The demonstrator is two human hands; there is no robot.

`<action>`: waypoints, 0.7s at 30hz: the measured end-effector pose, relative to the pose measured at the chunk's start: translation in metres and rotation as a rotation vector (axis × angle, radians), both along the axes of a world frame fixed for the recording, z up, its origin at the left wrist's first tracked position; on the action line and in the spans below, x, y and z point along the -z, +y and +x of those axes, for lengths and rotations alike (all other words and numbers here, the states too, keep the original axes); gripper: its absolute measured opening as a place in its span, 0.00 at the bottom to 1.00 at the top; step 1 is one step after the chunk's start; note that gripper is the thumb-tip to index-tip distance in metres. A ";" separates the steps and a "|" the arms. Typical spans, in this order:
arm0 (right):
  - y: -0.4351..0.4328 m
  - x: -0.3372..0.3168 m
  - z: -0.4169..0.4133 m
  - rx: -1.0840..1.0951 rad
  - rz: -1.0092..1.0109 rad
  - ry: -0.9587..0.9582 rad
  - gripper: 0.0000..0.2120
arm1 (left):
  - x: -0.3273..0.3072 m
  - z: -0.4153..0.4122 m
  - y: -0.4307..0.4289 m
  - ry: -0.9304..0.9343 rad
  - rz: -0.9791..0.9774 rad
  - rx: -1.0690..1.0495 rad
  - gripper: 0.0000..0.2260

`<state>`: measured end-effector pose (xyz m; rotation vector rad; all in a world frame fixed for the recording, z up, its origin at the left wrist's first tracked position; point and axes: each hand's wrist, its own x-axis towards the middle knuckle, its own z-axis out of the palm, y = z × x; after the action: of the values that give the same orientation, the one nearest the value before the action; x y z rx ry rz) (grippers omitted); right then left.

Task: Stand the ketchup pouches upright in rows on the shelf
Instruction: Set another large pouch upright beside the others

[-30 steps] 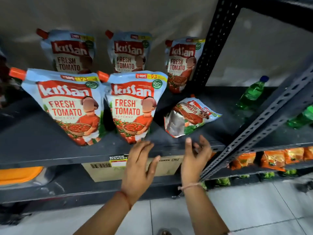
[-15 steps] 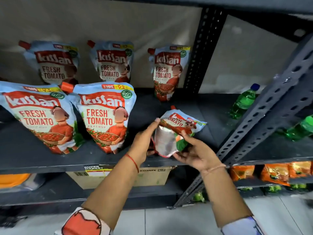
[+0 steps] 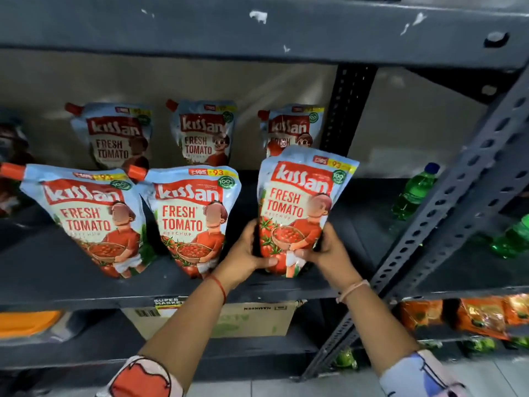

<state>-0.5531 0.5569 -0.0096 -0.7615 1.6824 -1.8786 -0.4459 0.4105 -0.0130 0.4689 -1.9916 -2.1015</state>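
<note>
A ketchup pouch (image 3: 297, 207) stands upright at the right end of the front row on the dark shelf (image 3: 57, 270). My left hand (image 3: 246, 253) grips its lower left side and my right hand (image 3: 329, 253) grips its lower right side. Two more pouches stand in the front row, one at the left (image 3: 91, 219) and one in the middle (image 3: 191, 219). Three pouches lean at the back: left (image 3: 114, 136), middle (image 3: 203, 133) and right (image 3: 292, 124), the last partly hidden by the held pouch.
A perforated steel upright (image 3: 446, 224) slants down on the right. Green bottles (image 3: 415, 190) lie on the shelf beyond it. A cardboard box (image 3: 246, 319) sits on the shelf below, with orange packets (image 3: 481, 313) to the right. The upper shelf beam (image 3: 257, 27) hangs overhead.
The pouch that lay flat on the shelf was picked up by both hands and now stands upright at the right of the front row. The view has shifted closer and upward.
</note>
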 end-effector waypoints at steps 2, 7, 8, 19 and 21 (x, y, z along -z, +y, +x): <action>-0.006 0.013 0.003 0.044 0.060 0.120 0.28 | 0.013 0.000 -0.001 0.012 -0.013 -0.049 0.39; -0.010 0.028 0.009 0.013 0.187 0.236 0.29 | 0.032 0.005 -0.008 0.009 -0.011 -0.102 0.40; -0.009 0.029 0.009 -0.016 0.223 0.237 0.33 | 0.033 0.005 -0.009 0.007 -0.021 -0.097 0.40; 0.014 0.032 -0.005 0.049 0.344 0.251 0.42 | 0.038 -0.015 0.011 0.032 -0.226 -0.073 0.40; 0.023 0.029 -0.014 0.043 0.339 0.240 0.42 | 0.026 -0.025 0.020 0.056 -0.250 -0.057 0.38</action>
<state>-0.5671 0.5800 -0.0385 -0.8384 2.1108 -1.5151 -0.4707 0.4309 -0.0388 0.4112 -2.1426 -1.7802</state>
